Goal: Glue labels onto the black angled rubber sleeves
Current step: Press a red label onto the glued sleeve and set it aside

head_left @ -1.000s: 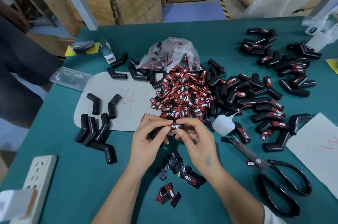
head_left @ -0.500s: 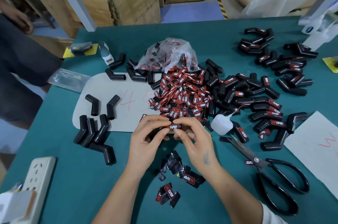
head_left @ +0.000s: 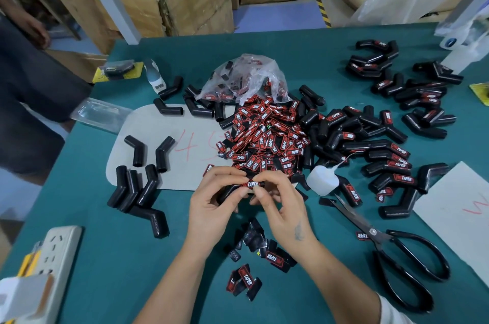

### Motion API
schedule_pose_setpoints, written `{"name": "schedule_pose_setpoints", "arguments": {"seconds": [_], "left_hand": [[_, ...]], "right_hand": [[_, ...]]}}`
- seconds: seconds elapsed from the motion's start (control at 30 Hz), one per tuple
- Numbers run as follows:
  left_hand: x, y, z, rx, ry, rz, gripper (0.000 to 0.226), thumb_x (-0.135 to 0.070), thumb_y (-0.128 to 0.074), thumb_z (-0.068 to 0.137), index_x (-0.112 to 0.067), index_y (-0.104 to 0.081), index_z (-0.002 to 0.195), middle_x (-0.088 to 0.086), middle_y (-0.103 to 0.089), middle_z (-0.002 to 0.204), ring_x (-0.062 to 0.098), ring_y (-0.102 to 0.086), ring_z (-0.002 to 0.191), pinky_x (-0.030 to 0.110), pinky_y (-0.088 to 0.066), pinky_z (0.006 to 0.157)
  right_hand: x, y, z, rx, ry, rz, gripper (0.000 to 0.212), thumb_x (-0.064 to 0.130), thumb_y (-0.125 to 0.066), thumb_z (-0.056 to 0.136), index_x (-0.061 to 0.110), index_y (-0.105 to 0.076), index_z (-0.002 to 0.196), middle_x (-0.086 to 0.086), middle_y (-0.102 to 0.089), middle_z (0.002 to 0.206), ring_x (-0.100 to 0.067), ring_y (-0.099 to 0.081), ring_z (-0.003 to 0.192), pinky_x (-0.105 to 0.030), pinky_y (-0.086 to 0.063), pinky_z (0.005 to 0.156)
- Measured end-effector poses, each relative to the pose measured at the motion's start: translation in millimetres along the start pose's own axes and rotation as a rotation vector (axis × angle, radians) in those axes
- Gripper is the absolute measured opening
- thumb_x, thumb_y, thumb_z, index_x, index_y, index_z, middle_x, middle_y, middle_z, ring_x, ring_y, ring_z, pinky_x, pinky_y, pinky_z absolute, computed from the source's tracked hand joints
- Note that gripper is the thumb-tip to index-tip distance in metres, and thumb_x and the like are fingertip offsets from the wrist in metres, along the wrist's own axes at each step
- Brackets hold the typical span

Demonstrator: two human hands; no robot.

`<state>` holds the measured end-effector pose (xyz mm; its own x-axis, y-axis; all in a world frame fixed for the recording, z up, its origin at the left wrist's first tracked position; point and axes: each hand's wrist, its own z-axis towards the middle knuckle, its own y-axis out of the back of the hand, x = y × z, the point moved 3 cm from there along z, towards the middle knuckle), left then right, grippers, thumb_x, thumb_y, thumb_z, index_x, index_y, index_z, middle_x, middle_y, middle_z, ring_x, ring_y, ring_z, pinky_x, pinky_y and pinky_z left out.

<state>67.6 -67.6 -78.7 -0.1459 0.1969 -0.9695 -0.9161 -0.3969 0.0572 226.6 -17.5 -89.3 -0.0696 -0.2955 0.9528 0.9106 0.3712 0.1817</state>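
Both hands meet over the green table (head_left: pixel 105 257) near its front middle. My left hand (head_left: pixel 211 204) grips a black angled rubber sleeve (head_left: pixel 229 191), mostly hidden by the fingers. My right hand (head_left: pixel 280 202) pinches a red-and-black label (head_left: pixel 251 184) against the top of that sleeve. A heap of loose labels (head_left: pixel 264 135) lies just beyond the hands. Unlabelled sleeves (head_left: pixel 137 188) lie at the left, labelled sleeves (head_left: pixel 386 159) at the right. A small white glue bottle (head_left: pixel 321 181) lies right of my right hand.
Black scissors (head_left: pixel 397 252) lie at the front right. Scattered label scraps (head_left: pixel 264 252) sit between my forearms. A white power strip (head_left: pixel 53 252) is at the front left, a grey sheet (head_left: pixel 158 164) under the left sleeves, white paper (head_left: pixel 455 207) at the right. Cardboard boxes (head_left: pixel 195 0) stand behind the table.
Both hands stay on the sleeve and label; the fingers shifted only slightly. The camera view drifted a little.
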Motion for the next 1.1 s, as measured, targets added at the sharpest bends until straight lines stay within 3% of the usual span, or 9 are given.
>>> {"name": "schedule_pose_setpoints", "arguments": {"seconds": [0.17,0.33,0.53,0.73,0.83,0.97,1.1], "left_hand": [[-0.6,1.2,0.8,-0.015,0.038,-0.010,0.012,-0.025,-0.077,0.090,-0.025,-0.083,0.101,-0.001,-0.071,0.114,0.024,-0.068,0.089,0.027,-0.053,0.057],[-1.5,-1.2,2.5,-0.007,0.067,-0.027,0.013,-0.025,-0.075,0.090,-0.028,-0.082,0.101,-0.002,-0.070,0.115,0.018,-0.066,0.079,0.028,-0.054,0.059],[0.4,-0.6,1.3,0.007,0.032,0.030,0.016,-0.024,-0.073,0.093,-0.033,-0.080,0.105,-0.002,-0.069,0.117,0.028,-0.069,0.091,0.029,-0.054,0.056],[3.5,0.2,1.1,0.000,0.039,0.039,0.013,-0.025,-0.073,0.094,-0.028,-0.080,0.104,-0.001,-0.070,0.116,0.029,-0.068,0.091,0.029,-0.052,0.054],[1.9,-1.3,1.3,0.003,0.044,0.029,0.011,-0.025,-0.074,0.094,-0.027,-0.080,0.102,-0.003,-0.071,0.112,0.029,-0.069,0.093,0.026,-0.054,0.064],[1.9,-1.8,1.0,0.030,0.037,0.063,0.008,-0.026,-0.074,0.094,-0.022,-0.079,0.099,-0.002,-0.073,0.105,0.028,-0.070,0.102,0.048,-0.057,0.078],[-1.6,-4.0,1.5,0.059,0.106,0.044,0.013,-0.030,-0.073,0.093,-0.020,-0.079,0.096,0.005,-0.075,0.101,0.021,-0.071,0.101,0.028,-0.054,0.091]], "right_hand": [[2.8,-2.7,0.9,0.052,-0.166,0.158,0.026,0.042,-0.058,0.105,0.042,-0.055,0.131,0.007,-0.069,0.109,-0.021,-0.074,0.086,-0.027,-0.058,0.078],[3.2,-2.0,5.2,0.074,-0.238,0.232,0.021,0.036,-0.063,0.102,0.039,-0.067,0.122,0.000,-0.071,0.091,-0.016,-0.070,0.079,-0.030,-0.059,0.074],[6.4,-1.2,3.1,0.049,-0.234,0.263,0.023,0.028,-0.062,0.103,0.039,-0.063,0.123,0.002,-0.069,0.102,-0.019,-0.069,0.081,-0.030,-0.059,0.075],[8.2,-0.5,3.8,0.034,-0.207,0.207,0.019,0.026,-0.058,0.106,0.037,-0.066,0.120,-0.006,-0.069,0.098,-0.022,-0.070,0.079,-0.030,-0.058,0.074],[7.1,-0.5,3.0,0.027,-0.212,0.200,0.018,0.036,-0.058,0.105,0.036,-0.067,0.120,-0.005,-0.068,0.096,-0.022,-0.070,0.079,-0.031,-0.059,0.074],[6.5,0.6,3.2,0.017,-0.226,0.194,0.019,0.040,-0.057,0.104,0.038,-0.068,0.119,-0.002,-0.067,0.094,-0.019,-0.067,0.078,-0.028,-0.057,0.074],[6.1,4.0,3.4,-0.002,-0.255,0.154,0.020,0.043,-0.057,0.103,0.037,-0.070,0.116,0.008,-0.065,0.088,-0.016,-0.064,0.074,-0.024,-0.055,0.072]]}}
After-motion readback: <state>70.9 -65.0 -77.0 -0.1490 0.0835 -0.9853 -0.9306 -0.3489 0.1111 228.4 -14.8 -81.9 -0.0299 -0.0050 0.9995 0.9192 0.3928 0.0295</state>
